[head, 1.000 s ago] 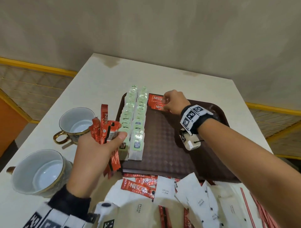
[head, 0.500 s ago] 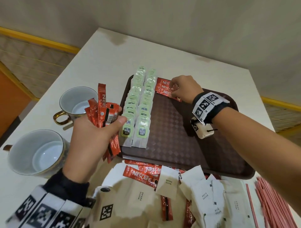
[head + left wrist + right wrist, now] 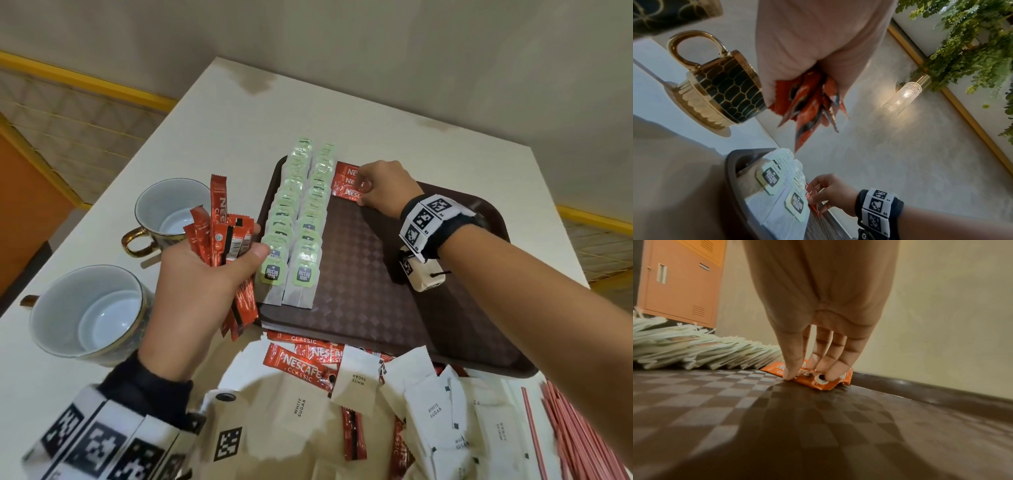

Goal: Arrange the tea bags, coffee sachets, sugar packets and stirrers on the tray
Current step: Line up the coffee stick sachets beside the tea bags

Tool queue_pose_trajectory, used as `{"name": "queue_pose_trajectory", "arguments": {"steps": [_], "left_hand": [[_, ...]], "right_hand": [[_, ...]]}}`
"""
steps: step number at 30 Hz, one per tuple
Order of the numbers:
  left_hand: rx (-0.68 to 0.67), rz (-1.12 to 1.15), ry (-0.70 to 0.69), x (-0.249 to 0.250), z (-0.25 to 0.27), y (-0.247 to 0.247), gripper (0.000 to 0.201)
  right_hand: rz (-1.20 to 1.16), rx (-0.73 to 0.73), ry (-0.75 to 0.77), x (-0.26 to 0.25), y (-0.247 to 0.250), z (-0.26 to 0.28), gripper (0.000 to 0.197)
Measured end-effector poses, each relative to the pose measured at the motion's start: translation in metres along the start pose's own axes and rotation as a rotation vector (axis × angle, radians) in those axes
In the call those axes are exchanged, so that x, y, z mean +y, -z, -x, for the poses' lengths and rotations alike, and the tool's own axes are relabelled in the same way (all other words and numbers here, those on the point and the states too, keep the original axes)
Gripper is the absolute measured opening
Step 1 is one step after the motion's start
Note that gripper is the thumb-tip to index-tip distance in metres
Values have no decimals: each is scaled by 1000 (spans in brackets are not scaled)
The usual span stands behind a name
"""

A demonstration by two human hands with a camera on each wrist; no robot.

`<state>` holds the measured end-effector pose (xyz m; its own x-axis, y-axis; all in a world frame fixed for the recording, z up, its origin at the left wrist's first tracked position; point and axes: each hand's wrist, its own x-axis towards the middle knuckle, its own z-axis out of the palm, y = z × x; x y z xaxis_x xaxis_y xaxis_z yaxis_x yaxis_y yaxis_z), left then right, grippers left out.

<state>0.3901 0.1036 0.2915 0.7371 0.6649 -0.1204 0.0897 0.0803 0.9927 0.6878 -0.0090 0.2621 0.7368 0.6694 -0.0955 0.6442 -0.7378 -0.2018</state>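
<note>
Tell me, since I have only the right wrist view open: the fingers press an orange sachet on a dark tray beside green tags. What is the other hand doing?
Observer: The left hand grips a fanned bunch of coffee sachets above the table, left of the tray.
Operator: Are the green tags tidy?
Observer: Yes, the tea bags lie in two overlapping rows along the tray's left side.
Operator: Anything left off the tray?
Observer: Sugar packets, more loose sachets and stirrers lie on the table at the tray's near edge.
</note>
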Motion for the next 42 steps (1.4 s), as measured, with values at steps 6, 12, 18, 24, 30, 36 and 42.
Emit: {"name": "queue_pose_trajectory", "arguments": {"steps": [6,12,18,24,30,36,42], "left_hand": [[-12,62,25,8,0,-1,22],[-125,260,205,22,-6,-12,22],[-245,444,282,40,-5,-41,10],[-369,683,372,46,7,-58,17],[-457,674,385,44,17,-58,22],[-423,545,324,43,22,-55,21],[-351,390,170,37,32,-56,49]], "right_hand": [[-126,83,-29,0,15,7,37],[-579,335,-113,-11,64,63,16],[-961,108,-56,-75,70,163,17],[-1042,118,-14,-108,48,209,20],[-1194,109,-86,-105,53,224,12],[-1218,312,-185,-98,56,232,5],[-1150,634,-122,-106,46,246,9]]}}
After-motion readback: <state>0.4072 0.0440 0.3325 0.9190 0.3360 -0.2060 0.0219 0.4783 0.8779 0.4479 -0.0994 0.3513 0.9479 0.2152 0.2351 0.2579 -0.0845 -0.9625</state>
